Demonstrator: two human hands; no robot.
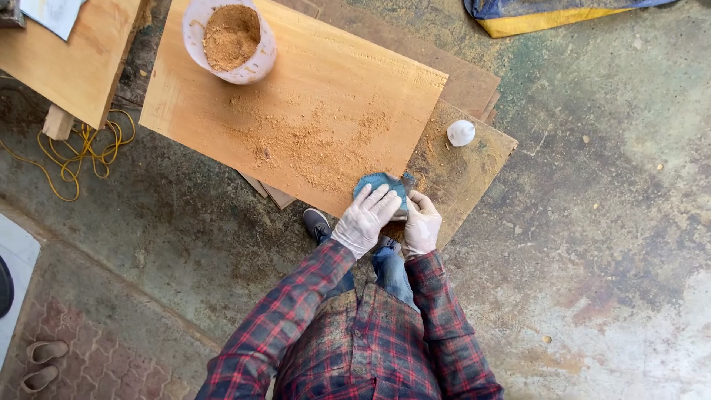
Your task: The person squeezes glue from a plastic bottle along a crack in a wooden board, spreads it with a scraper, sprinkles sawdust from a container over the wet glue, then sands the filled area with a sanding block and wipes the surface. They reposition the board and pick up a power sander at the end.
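- The left hand point(364, 220), in a white glove, lies flat with fingers spread on a blue cloth point(378, 185); its grip is released, pressing rather than clasping.
- The right hand point(421, 222), also gloved, is just beside it, touching the cloth's edge; I cannot tell whether its grip is clenched.
- The cloth sits at the near corner of a board point(296, 96) strewn with sawdust point(311, 137).
- A white tub point(261, 63) of sawdust stands at the board's far end.
- A small white cap point(461, 132) lies on a lower panel point(474, 167), well apart from the hands.
- Yellow cord point(74, 155) lies on the floor point(592, 185).
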